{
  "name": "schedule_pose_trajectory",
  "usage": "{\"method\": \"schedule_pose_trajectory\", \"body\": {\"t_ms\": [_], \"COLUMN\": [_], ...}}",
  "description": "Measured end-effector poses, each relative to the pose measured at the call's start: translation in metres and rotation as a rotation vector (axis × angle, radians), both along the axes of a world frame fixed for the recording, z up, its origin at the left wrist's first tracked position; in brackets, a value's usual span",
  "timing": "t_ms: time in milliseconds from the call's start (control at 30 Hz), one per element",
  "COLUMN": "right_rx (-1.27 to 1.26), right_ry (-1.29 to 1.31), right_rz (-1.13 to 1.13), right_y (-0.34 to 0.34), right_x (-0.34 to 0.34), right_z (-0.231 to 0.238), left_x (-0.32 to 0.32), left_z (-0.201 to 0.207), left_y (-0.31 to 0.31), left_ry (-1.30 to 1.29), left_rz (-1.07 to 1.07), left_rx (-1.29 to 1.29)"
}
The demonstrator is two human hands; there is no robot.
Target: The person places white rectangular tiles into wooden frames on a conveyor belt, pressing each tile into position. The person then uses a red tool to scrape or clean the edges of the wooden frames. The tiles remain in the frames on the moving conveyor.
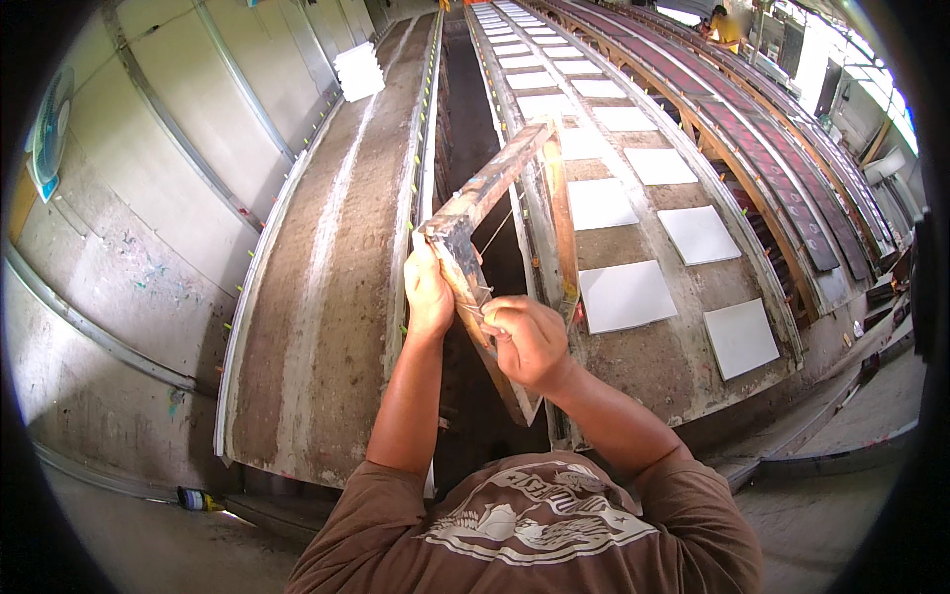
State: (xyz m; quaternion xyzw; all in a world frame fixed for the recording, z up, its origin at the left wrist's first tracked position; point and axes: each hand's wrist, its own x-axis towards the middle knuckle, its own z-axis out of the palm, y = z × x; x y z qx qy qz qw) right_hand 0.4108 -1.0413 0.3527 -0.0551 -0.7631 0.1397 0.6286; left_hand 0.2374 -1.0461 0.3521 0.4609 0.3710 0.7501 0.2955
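A worn, paint-stained wooden frame (492, 185) is tilted up in front of me, over the gap between two long tables. My left hand (427, 289) is closed around its near bar, close to the left corner. My right hand (532, 342) is closed in a pinch against the same bar, lower and to the right. A small, thin fitting shows by the right fingertips, but what they pinch is too small to make out. Beyond the frame, white sheets (625, 297) lie in rows on the right table (643, 371).
The left table (317, 337) is long and brown with a pale streak, and carries a white stack (358, 71) at its far end. Farther right stand tables with dark red patterned strips (752, 139). A person (727, 30) is far back right. A fan (49, 129) hangs at left.
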Motion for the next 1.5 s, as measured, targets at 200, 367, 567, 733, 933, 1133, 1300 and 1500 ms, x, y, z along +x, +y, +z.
{"method": "schedule_pose_trajectory", "body": {"t_ms": [200, 367, 567, 733, 933, 1133, 1300, 1500], "right_rx": [-0.075, -0.168, -0.271, -0.464, -0.384, 0.095, 0.283, -0.092], "right_ry": [-0.022, -0.005, 0.000, 0.006, 0.072, -0.156, -0.369, -0.368], "right_rz": [-0.022, 0.008, 0.159, 0.221, 0.081, -0.535, -0.567, -0.014], "right_y": [0.017, 0.025, 0.042, 0.043, 0.025, -0.010, 0.002, 0.058], "right_x": [0.005, 0.007, 0.003, -0.009, -0.024, -0.018, -0.016, -0.013], "right_z": [0.011, 0.022, 0.020, 0.010, -0.024, -0.001, 0.050, 0.057], "left_x": [0.003, 0.009, 0.006, 0.003, -0.004, -0.007, -0.016, -0.015], "left_z": [-0.003, 0.001, 0.002, -0.003, -0.007, -0.012, -0.020, -0.020], "left_y": [0.000, -0.001, -0.002, 0.002, 0.002, 0.007, 0.008, 0.015], "left_ry": [0.072, 0.080, 0.090, 0.093, -0.028, 0.014, 0.053, -0.010], "left_rz": [0.074, 0.082, 0.054, 0.121, 0.113, 0.197, 0.195, 0.165], "left_rx": [-0.021, -0.015, -0.009, 0.000, -0.043, -0.037, 0.013, 0.036]}}
